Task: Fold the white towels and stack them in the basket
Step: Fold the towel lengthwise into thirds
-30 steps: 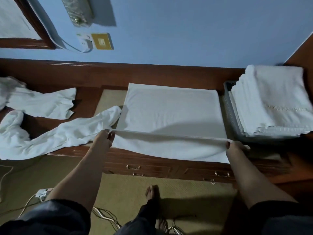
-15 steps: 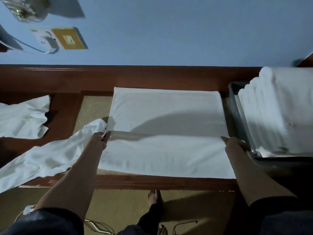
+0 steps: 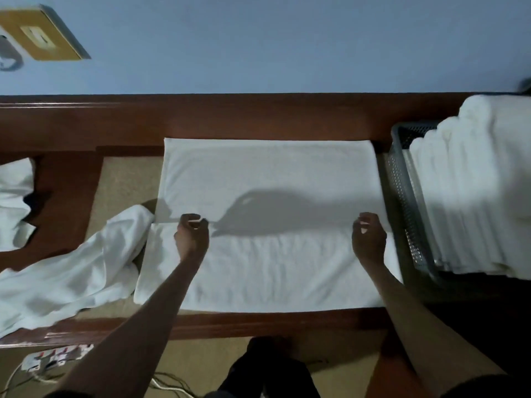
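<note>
A white towel lies flat on the wooden sideboard, its near half folded over so the folded edge runs across the middle. My left hand hovers at that edge a little in from the left corner, fingers loosely curled and holding nothing. My right hand does the same near the right corner. The left corner of the fold lies flat on the towel. At the right, a grey perforated basket holds a tall stack of folded white towels.
A crumpled white towel trails off the sideboard's front left, touching the flat towel's left side. Another loose towel lies at the far left. A power strip and cables lie on the floor below, near my feet.
Both hands carried the towel's near edge forward to the middle, laid it down and let go. They now sit inward of the corners. My head moved closer and looks more steeply down.
</note>
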